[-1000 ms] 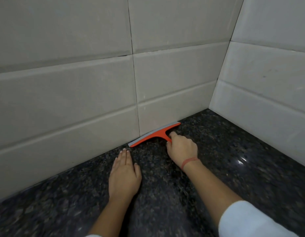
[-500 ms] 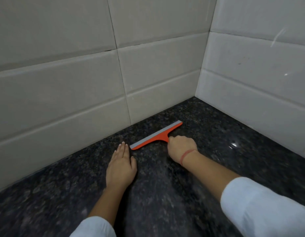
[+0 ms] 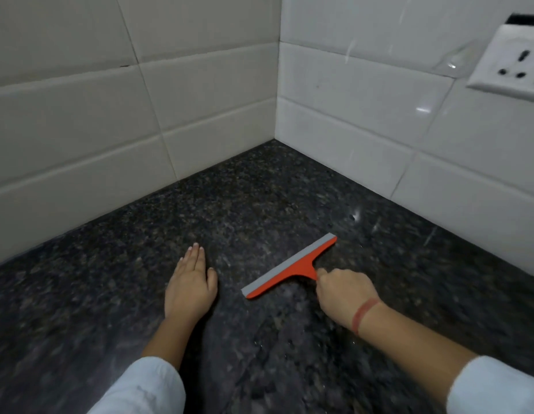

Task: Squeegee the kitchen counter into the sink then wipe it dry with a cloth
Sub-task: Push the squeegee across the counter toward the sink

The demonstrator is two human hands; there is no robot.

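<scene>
Pulled off wall, squeegee now lies out on counter
Right hand grips its handle, fingers curled; long axis slants near-left to far-right; left hand flat, fingers straight, just left of it.

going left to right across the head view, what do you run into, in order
left hand flat on the counter → orange squeegee → right hand gripping its handle → red wristband → wall socket on the tiles at far right
</scene>
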